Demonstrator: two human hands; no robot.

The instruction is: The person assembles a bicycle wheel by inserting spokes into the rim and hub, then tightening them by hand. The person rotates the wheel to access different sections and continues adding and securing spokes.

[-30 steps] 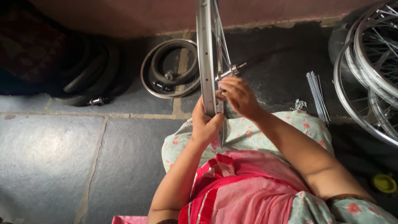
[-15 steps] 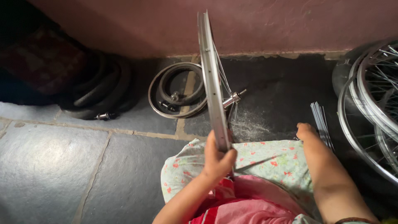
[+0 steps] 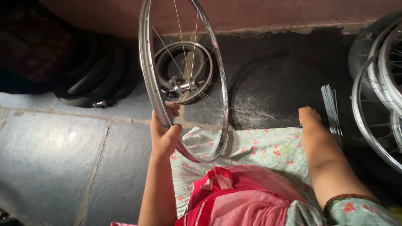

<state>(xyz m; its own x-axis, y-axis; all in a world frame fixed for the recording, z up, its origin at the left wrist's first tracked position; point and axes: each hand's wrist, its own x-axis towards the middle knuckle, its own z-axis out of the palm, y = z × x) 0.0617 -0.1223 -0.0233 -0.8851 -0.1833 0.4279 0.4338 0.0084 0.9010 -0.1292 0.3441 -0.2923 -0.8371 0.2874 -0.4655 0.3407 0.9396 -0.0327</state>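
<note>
My left hand grips the silver rim of a bicycle wheel and holds it upright over my lap. Thin spokes run from the rim to the metal hub at its centre. The wheel's lower edge rests on the floral cloth across my knees. My right hand is stretched out to the right, down by a bundle of loose spokes lying on the dark floor. Its fingers are curled under and hidden, so what they touch is unclear.
A small tyre ring lies on the floor behind the wheel. Black tyres and tubes are heaped at the left by the wall. Several spoked wheels lean at the right edge. Grey stone slabs cover the floor at the left.
The wheel has turned from edge-on to showing its open face and hub. My right hand left the hub and moved right, down to the loose spokes. The left hand kept hold of the rim.
</note>
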